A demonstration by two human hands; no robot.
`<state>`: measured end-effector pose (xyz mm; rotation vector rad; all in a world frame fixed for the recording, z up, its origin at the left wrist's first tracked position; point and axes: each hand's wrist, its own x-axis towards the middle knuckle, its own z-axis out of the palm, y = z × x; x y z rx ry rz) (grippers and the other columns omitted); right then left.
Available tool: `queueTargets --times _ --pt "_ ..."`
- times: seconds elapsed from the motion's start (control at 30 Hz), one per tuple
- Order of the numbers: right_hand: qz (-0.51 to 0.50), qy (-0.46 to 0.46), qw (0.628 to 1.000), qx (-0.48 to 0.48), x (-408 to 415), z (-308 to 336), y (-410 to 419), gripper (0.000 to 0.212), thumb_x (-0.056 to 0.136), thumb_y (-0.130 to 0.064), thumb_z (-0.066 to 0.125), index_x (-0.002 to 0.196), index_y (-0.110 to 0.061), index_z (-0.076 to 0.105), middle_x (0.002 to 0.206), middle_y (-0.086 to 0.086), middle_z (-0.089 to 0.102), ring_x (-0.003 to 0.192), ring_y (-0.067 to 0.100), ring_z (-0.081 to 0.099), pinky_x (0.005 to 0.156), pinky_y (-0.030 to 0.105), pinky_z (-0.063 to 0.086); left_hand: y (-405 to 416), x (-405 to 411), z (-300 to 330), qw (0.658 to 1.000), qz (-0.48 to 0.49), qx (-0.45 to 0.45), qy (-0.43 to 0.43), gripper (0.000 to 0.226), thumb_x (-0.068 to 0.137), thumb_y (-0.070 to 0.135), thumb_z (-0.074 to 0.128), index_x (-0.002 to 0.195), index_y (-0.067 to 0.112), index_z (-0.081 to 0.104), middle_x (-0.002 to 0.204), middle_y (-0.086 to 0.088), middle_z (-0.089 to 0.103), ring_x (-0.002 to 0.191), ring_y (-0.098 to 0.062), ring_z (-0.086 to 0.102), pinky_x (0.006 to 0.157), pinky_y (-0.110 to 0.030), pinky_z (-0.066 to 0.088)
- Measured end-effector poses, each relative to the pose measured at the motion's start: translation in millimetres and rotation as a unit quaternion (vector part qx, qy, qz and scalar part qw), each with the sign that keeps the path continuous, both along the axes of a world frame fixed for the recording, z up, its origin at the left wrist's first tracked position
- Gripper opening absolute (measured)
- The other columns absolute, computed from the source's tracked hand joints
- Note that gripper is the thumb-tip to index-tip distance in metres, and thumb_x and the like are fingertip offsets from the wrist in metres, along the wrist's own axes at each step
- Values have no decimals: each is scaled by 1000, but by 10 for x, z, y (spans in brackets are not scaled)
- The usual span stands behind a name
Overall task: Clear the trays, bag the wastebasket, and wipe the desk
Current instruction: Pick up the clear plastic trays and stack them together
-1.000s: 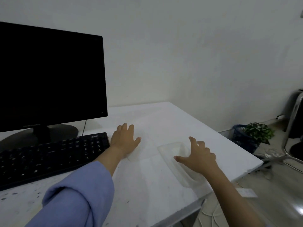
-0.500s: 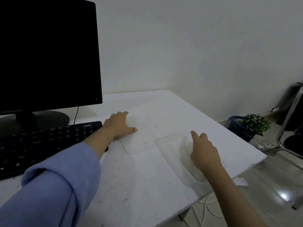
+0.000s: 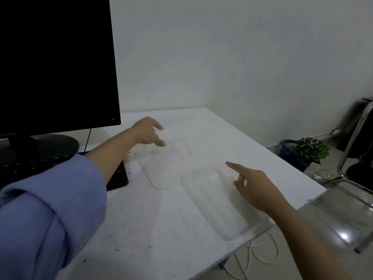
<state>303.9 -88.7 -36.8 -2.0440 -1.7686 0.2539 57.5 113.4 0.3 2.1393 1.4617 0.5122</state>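
The person's left arm wears a loose, light blue sleeve (image 3: 50, 209) of soft cloth, pushed up and bunched in thick folds just below the elbow, so the forearm and left hand (image 3: 146, 132) are bare. The right arm shows no sleeve, bare down to the right hand (image 3: 255, 187). Neither of the hands wears a glove.

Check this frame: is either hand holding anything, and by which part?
Nothing is held. The left hand and right hand hover open above the two clear plastic trays.

Both arms reach forward: the left hand (image 3: 146, 131) loosely curled, the right hand (image 3: 254, 186) with forefinger extended.
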Motion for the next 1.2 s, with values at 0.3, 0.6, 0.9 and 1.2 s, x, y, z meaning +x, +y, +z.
queueTargets --times 0.3,0.6,0.9,1.2 --pt "13 59 998 22 -332 -22 120 52 89 -4 42 136 -25 45 91 -4 51 77 5 47 69 10 33 -457 100 704 964 -18 203 -171 22 80 3 65 100 10 71 92 1 66 76 -3 59 58 -1 40" --pt "-52 141 979 136 -648 30 252 27 92 -15 48 112 -15 66 103 6 65 92 17 57 80 19 37 -1306 49 639 896 -84 356 -252 17 76 -2 68 90 8 70 86 -3 66 72 4 59 74 -5 44" --pt "-14 574 817 -50 -557 677 217 42 89 -40 54 105 -2 62 78 7 63 57 13 59 51 21 50 -1800 14 133 826 -196 521 -90 17 80 -2 62 92 7 69 76 -5 61 71 -21 53 51 -36 47" --pt "-30 440 897 6 -567 488 155 20 89 -17 60 99 -1 67 71 5 60 54 12 47 41 15 41 -1941 -59 -90 873 -296 389 -7 55 77 51 63 125 24 56 123 1 55 111 -9 45 84 -16 41"
